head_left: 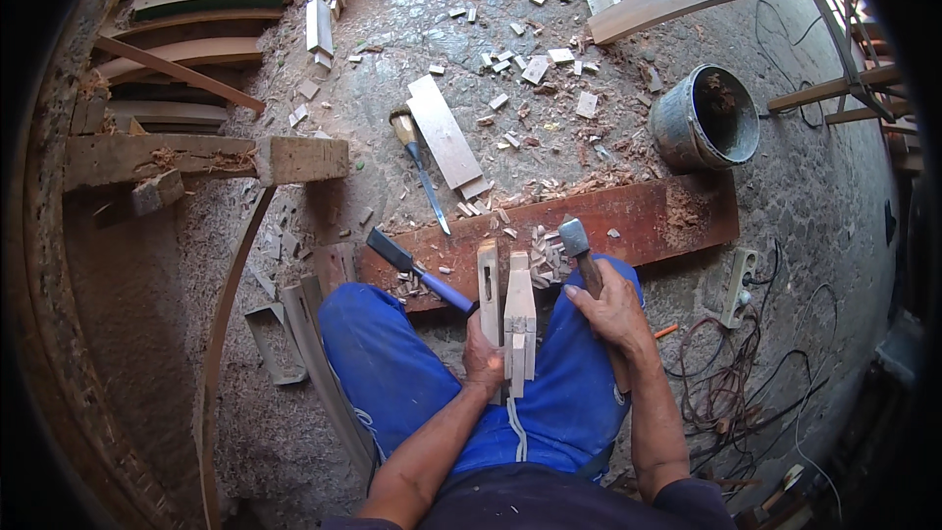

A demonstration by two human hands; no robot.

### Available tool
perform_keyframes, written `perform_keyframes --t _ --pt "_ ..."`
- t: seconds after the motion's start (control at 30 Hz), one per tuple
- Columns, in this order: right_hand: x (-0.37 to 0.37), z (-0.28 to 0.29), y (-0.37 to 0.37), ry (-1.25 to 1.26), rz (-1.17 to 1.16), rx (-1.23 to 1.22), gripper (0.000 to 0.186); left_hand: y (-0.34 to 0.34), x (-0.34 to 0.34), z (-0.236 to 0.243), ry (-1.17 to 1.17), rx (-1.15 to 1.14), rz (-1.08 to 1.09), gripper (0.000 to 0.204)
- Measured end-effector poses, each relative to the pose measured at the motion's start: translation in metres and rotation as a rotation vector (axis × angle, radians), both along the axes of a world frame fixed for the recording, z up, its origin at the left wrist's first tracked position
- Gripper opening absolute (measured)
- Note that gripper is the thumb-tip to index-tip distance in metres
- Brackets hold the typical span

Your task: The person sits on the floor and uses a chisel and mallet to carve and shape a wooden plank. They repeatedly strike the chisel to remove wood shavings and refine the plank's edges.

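Note:
My left hand (483,353) is closed around a pale slotted wooden piece (489,280) between my knees. Beside it stand jointed wooden pieces (520,309) with tapered ends. A wide chisel (442,287) with a purple handle and dark blade slants up to the left. Its handle end meets my left fingers; whether they grip it too I cannot tell. In my right hand (613,309), over my right thigh, is a hammer (575,236) with a metal head and wooden handle. A second chisel (422,177) lies on the floor ahead.
A reddish plank (648,226) strewn with chips lies before my knees. Beyond are a flat board (442,132), scattered wood blocks and a metal bucket (677,123). A power strip (738,287) and tangled cables (731,383) lie right. A timber beam (304,159) juts in from the left.

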State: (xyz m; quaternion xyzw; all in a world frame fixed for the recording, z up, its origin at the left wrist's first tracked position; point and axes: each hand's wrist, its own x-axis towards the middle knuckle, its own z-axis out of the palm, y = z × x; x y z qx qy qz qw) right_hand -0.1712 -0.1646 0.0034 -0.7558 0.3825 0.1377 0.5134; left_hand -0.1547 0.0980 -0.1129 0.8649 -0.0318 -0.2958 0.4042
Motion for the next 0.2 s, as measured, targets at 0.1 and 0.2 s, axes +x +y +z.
perform_keyframes --t 0.1,0.2 --pt "0.001 -0.006 0.0 0.022 -0.028 0.11 0.037 -0.008 0.007 0.015 -0.05 0.083 -0.004 0.085" --pt "0.005 0.002 0.0 0.055 -0.045 0.141 0.039 -0.003 0.005 0.013 0.045 0.017 0.021 0.086"
